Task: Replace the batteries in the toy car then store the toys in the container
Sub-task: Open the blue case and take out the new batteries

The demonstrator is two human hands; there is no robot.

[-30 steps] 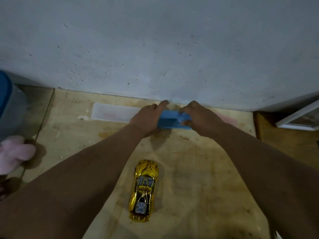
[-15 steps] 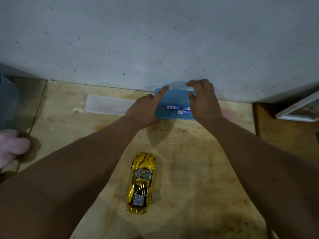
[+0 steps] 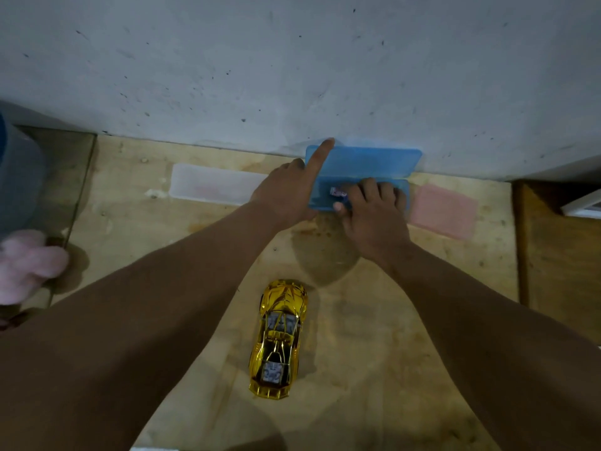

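Observation:
A shiny gold toy car (image 3: 279, 340) lies on the wooden surface, nose toward the wall, between my forearms. A blue plastic case (image 3: 367, 162) stands open at the wall, its lid leaning back against it. My left hand (image 3: 286, 193) grips the case's left end, index finger stretched up along the lid's edge. My right hand (image 3: 374, 216) has its fingers curled down into the case's tray and its thumb on the front wall. A printed battery (image 3: 338, 192) shows beside those fingers; whatever else is in the tray is hidden.
A clear flat plastic piece (image 3: 211, 183) lies left of the case, and a pink rectangle (image 3: 442, 211) lies to the right. A pink plush toy (image 3: 26, 265) and a large blue-topped container (image 3: 19, 177) sit at the far left. A white frame (image 3: 582, 203) is at the right edge.
The blue case was shut under both hands; the lid has swung up against the wall. My right hand dropped from the lid into the tray, and my left index finger now props the lid.

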